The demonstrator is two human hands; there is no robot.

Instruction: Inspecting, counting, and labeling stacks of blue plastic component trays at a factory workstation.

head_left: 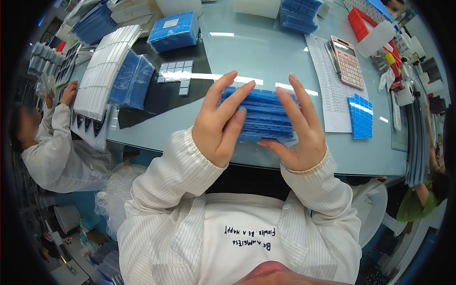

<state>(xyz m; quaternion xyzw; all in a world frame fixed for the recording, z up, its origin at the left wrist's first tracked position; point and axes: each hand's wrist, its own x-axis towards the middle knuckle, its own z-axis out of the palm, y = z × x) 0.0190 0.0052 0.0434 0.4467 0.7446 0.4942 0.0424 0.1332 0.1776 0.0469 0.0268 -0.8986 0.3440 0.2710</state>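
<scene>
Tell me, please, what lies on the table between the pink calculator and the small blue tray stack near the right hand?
In the head view, a printed paper sheet lies between the pink calculator and the small blue tray stack.

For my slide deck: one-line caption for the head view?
Both hands, left hand and right hand, grip a stack of blue trays above the table.
</scene>
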